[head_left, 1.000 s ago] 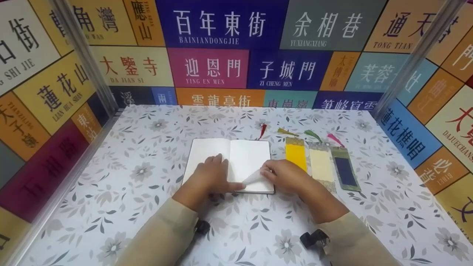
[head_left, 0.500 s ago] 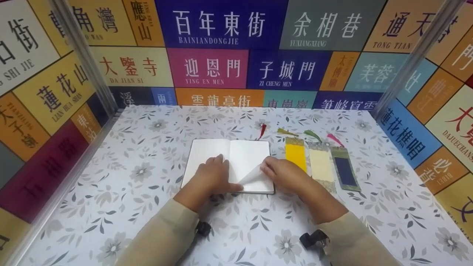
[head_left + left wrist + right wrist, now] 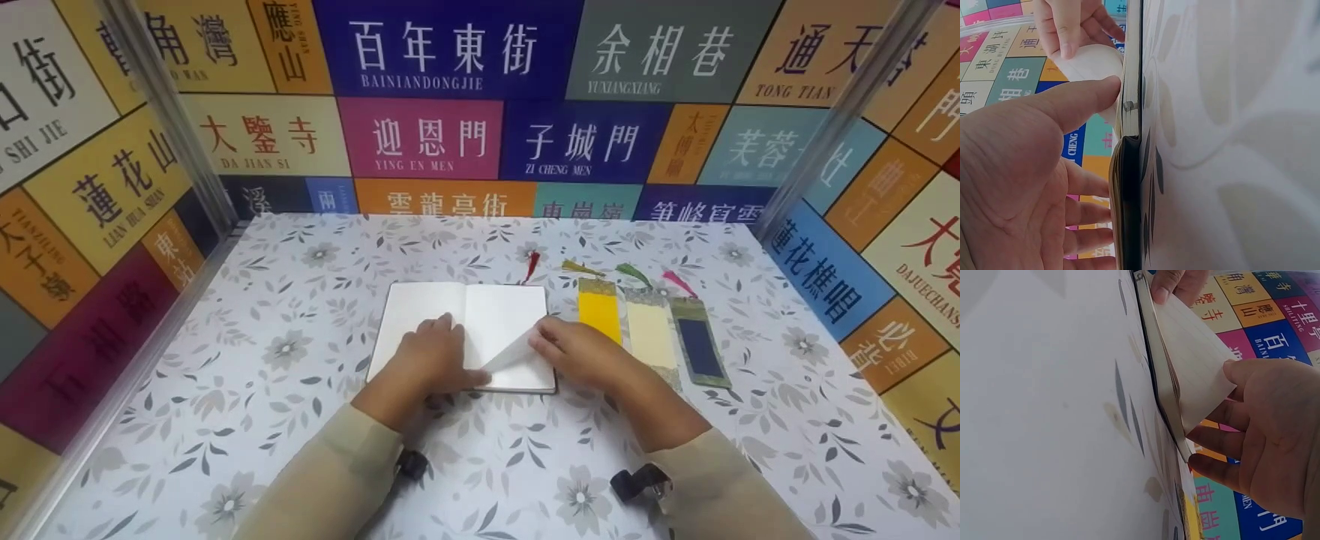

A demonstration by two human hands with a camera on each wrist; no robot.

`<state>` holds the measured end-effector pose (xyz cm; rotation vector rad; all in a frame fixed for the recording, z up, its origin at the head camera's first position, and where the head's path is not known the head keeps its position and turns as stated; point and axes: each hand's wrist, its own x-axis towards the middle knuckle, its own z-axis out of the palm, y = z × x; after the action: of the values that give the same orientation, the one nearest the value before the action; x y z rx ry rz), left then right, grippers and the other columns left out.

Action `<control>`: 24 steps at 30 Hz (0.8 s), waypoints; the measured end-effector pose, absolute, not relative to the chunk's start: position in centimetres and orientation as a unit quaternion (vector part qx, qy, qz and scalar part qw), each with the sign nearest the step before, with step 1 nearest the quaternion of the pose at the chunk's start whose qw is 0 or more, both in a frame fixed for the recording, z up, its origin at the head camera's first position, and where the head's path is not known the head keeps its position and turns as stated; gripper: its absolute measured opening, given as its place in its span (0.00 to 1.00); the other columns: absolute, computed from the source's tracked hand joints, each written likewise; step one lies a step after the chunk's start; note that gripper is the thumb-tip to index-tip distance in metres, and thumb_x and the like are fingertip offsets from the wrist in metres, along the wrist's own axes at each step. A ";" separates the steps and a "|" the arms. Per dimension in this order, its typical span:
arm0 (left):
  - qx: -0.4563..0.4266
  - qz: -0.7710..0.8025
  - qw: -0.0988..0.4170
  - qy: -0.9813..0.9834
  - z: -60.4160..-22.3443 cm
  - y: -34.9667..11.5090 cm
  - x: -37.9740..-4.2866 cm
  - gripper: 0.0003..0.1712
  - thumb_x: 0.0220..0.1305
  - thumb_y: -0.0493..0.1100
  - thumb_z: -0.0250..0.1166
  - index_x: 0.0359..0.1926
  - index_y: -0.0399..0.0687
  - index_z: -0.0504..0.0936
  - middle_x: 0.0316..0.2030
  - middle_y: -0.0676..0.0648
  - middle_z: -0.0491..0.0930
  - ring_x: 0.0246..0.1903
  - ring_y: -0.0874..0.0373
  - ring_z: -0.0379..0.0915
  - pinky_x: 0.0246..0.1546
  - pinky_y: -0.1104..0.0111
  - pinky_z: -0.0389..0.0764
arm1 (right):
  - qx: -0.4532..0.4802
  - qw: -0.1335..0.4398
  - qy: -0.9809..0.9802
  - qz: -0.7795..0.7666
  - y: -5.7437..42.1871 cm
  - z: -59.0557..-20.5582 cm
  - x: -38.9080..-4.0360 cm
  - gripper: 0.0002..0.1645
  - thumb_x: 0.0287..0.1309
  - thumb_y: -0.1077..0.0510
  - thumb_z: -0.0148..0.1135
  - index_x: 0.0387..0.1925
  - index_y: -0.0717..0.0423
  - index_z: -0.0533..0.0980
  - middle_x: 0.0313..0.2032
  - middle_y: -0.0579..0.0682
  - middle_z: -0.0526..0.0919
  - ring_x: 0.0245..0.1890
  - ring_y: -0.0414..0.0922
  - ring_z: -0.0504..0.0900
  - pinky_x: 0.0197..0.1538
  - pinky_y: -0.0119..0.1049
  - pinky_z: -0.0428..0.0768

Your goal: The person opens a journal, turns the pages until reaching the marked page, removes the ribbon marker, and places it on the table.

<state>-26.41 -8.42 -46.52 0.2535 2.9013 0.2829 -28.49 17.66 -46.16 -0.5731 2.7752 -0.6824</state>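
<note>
An open notebook with blank white pages lies on the table in the head view. My left hand rests over its left page, fingers spread, the thumb pressing near the bottom edge of the right page. At the right side my right hand pinches the lower corner of a page between thumb and index finger, lifting it into a slanted fold. The right wrist view shows faint lines on that page, and the other fingertips at the notebook's edge. In the left wrist view the notebook's dark cover shows edge-on.
Right of the notebook lie a yellow bookmark, a cream one and a dark blue one, each with a tassel. A red tassel sticks out above the notebook. Panels with printed signs enclose the flowered tabletop.
The page corner in my right hand has risen slightly, making the fold larger. My left thumb has drawn a little to the left along the lower edge.
</note>
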 end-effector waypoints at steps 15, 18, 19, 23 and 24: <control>0.084 0.117 0.098 0.985 -46.1 -8.4 -26.4 0.59 0.63 0.71 0.72 0.83 0.45 0.62 0.80 0.37 0.64 0.76 0.36 0.67 0.77 0.42 0.70 | -0.190 0.097 0.939 -0.270 17.9 -46.1 -28.8 0.39 0.79 0.34 0.53 0.84 0.31 0.57 0.83 0.44 0.63 0.84 0.51 0.61 0.85 0.58 0.60; 0.087 0.127 0.084 0.984 -46.0 -8.4 -26.4 0.63 0.63 0.68 0.73 0.87 0.49 0.52 0.82 0.37 0.60 0.77 0.35 0.64 0.76 0.41 0.72 | -0.191 0.082 0.941 -0.267 17.9 -46.0 -28.7 0.41 0.79 0.36 0.54 0.85 0.31 0.54 0.84 0.46 0.60 0.85 0.52 0.60 0.85 0.58 0.60; 0.088 0.129 0.079 0.985 -46.0 -8.4 -26.4 0.65 0.62 0.68 0.74 0.87 0.51 0.49 0.83 0.37 0.59 0.77 0.34 0.64 0.75 0.40 0.72 | -0.190 0.080 0.942 -0.266 17.9 -46.0 -28.7 0.41 0.79 0.36 0.54 0.85 0.30 0.53 0.84 0.46 0.60 0.85 0.51 0.60 0.85 0.58 0.60; 0.093 0.136 0.054 0.985 -45.9 -8.4 -26.4 0.69 0.62 0.66 0.76 0.88 0.55 0.41 0.85 0.38 0.54 0.78 0.34 0.64 0.74 0.40 0.74 | -0.186 0.085 0.943 -0.264 17.7 -46.0 -28.7 0.42 0.78 0.37 0.56 0.86 0.30 0.53 0.85 0.47 0.60 0.85 0.52 0.59 0.86 0.58 0.59; 0.094 0.138 0.048 0.985 -45.9 -8.5 -26.4 0.70 0.61 0.65 0.76 0.88 0.56 0.40 0.85 0.39 0.52 0.79 0.35 0.62 0.74 0.40 0.73 | -0.185 0.089 0.943 -0.263 17.7 -46.0 -28.7 0.43 0.78 0.38 0.57 0.86 0.30 0.52 0.85 0.47 0.59 0.85 0.52 0.59 0.86 0.58 0.59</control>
<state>-26.45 -8.45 -45.90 0.2858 3.0023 0.4193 -28.68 17.70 -46.01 -0.5509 2.8050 -0.7834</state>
